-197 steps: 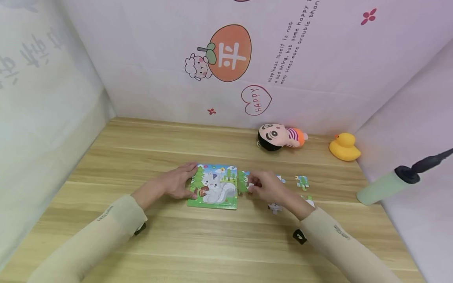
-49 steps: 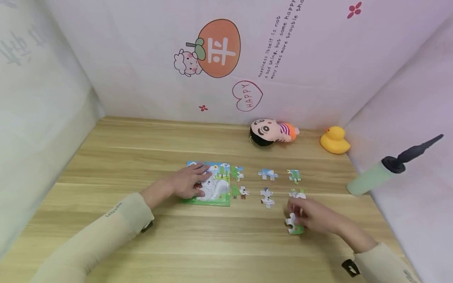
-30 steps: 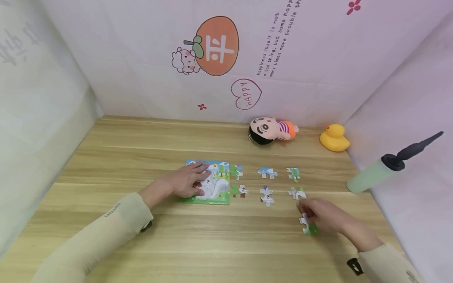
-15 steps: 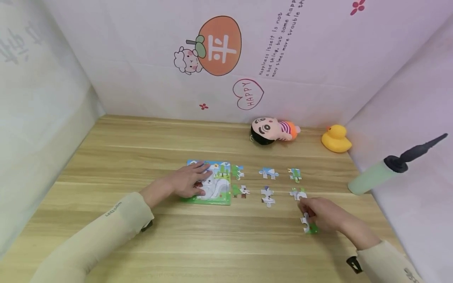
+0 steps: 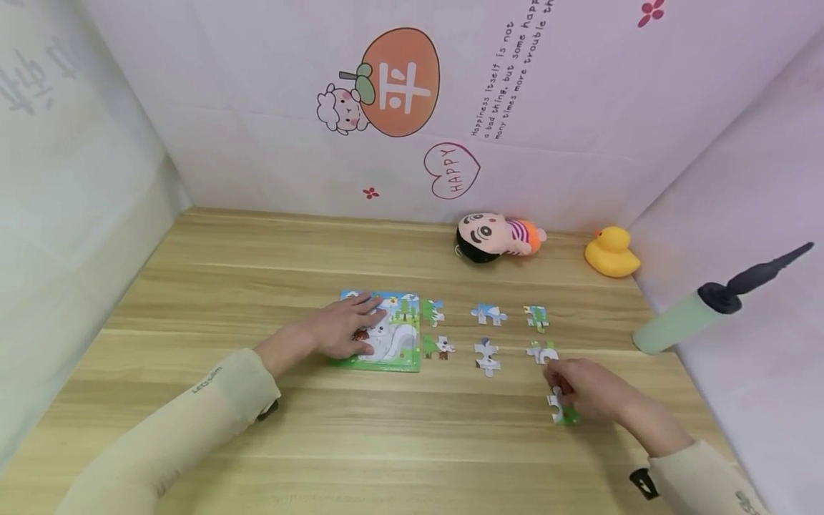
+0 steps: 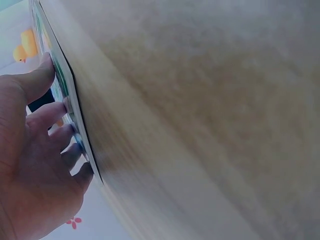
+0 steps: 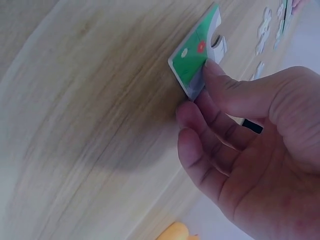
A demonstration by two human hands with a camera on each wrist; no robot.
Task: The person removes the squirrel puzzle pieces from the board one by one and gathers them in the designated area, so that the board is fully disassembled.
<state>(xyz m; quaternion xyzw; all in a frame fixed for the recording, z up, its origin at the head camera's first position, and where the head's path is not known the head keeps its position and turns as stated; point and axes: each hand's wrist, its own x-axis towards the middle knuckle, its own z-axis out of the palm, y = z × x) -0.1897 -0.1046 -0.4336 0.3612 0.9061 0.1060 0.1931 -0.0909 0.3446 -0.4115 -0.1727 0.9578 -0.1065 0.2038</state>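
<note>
A square puzzle board (image 5: 400, 347) with a grey squirrel picture lies flat on the table. My left hand (image 5: 340, 330) rests on its left part with fingers spread, covering some of the picture. In the left wrist view, the fingertips (image 6: 84, 172) touch the board's face near its edge. Thumb and fingers of my right hand (image 5: 587, 390) pinch a corner jigsaw piece (image 7: 192, 59), green with a red flower and a white one. This piece is tilted close over the table, below a white-and-green jigsaw piece (image 5: 542, 352) at the right end of the lower row.
Several loose jigsaw pieces lie in two rows, from a tree piece (image 5: 431, 312) beside the board to a blue-green piece (image 5: 536, 318). Behind them are a plush doll (image 5: 496, 237) and a yellow rubber duck (image 5: 611, 252). A pale green hand pump (image 5: 679, 322) leans at the right wall.
Since the oldest frame, my right hand has gone from beside the board to the lower right, now with the corner piece. My left hand has slid onto the picture. Both are nearly still lately.
</note>
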